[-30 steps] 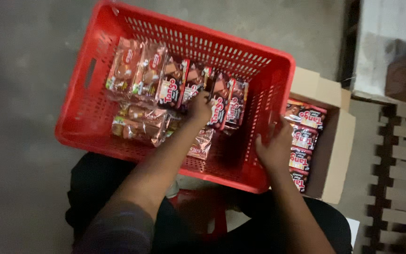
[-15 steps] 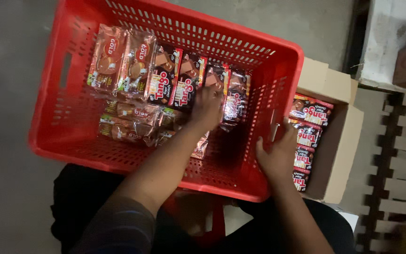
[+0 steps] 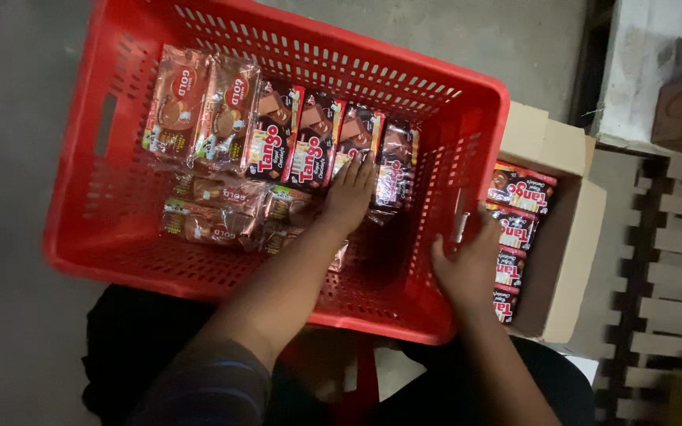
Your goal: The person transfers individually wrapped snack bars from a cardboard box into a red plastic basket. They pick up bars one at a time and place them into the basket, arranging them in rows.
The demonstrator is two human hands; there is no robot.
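A red plastic crate (image 3: 104,237) lies in front of me with several dark and brown snack packets (image 3: 278,142) standing in a row along its far side and more lying flat in the middle. My left hand (image 3: 349,193) reaches into the crate, fingers flat on the packets at the right end of the row. My right hand (image 3: 467,264) rests on the crate's right wall, fingers spread, holding nothing. Just right of it is a cardboard box (image 3: 570,260) with several dark packets (image 3: 515,229) stacked inside.
Grey concrete floor lies to the left and behind the crate. A pale wooden pallet (image 3: 672,268) and a white block (image 3: 657,71) stand at the right. My dark-clothed legs are under the crate's near edge.
The view has shifted so the crate sits lower and more to the right. My left hand has moved from the loose packets up to the row's right end. My right hand stays at the crate's right wall.
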